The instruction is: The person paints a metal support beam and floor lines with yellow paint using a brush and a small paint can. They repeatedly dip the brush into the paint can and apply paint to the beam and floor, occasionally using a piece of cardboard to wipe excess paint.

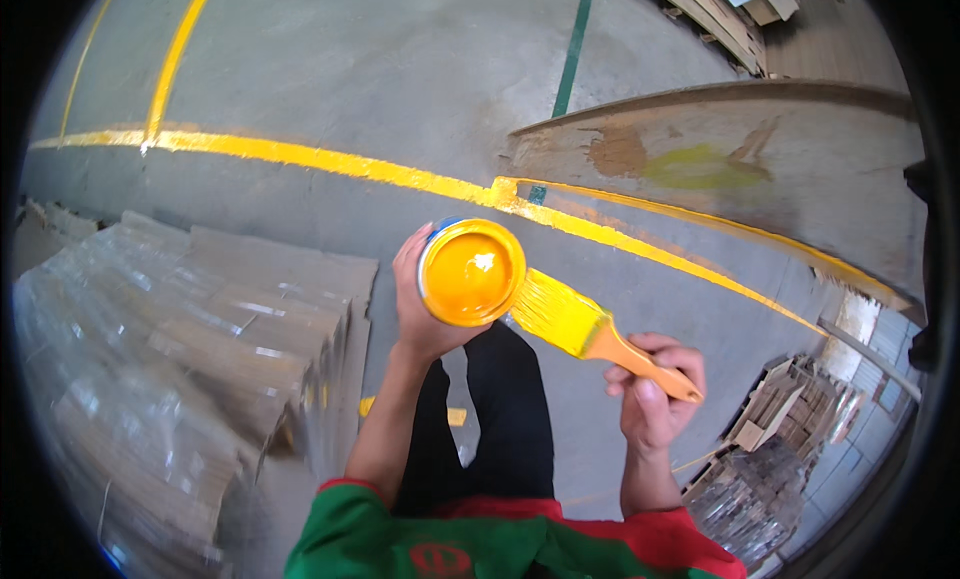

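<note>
In my left hand [412, 301] is an open paint can [470, 277] of yellow-orange paint, gripped round its side, its mouth facing up. Paint coats the can's rim. My right hand [660, 389] pinches the orange handle of a wide paintbrush [570, 317]. The brush's bristles are thick with yellow paint, and their tips are at the can's right edge; whether they touch it I cannot tell. Beyond the can, a yellow line [340, 162] runs across the grey floor [390, 59], bright and wet-looking in parts.
Plastic-wrapped stacks of cardboard [180, 349] rise close on my left. A long board [720, 149] with paint smears on its face lies along the line on the right. Wooden pallets and wrapped bundles [770, 469] stand at the lower right. A green stripe [574, 49] crosses the floor further off.
</note>
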A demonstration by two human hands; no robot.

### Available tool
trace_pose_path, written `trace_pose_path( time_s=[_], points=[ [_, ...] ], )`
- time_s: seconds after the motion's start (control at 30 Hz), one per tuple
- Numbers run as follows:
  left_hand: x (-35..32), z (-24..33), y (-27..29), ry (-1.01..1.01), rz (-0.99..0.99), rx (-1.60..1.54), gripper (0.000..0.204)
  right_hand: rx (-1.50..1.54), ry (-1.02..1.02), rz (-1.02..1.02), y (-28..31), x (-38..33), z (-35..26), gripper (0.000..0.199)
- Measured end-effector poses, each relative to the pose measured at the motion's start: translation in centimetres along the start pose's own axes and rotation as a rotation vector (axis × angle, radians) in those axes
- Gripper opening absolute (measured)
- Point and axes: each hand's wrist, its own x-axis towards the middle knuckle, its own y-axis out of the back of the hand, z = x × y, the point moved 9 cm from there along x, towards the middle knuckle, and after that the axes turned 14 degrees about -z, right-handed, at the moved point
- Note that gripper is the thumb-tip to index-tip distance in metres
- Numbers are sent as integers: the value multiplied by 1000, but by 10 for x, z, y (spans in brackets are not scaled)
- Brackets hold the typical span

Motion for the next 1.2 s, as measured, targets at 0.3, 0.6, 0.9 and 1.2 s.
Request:
trace_pose_path(
  time_s=[0.3, 0.6, 0.9, 1.2],
  points=[
    [76, 164, 57, -44, -54, 9, 119, -8, -39, -80, -28, 39, -138, 24],
    [190, 213, 87, -46, -270, -252, 117, -428, 206, -14, -62, 78, -248, 26],
    [336, 173, 86, -109, -736, -384, 121, -485, 304, 431, -92, 173, -269, 20],
    [501, 140, 124, -318, -1443, -354, 123, -127, 132, 994, -178, 262, -260, 23]
  ],
)
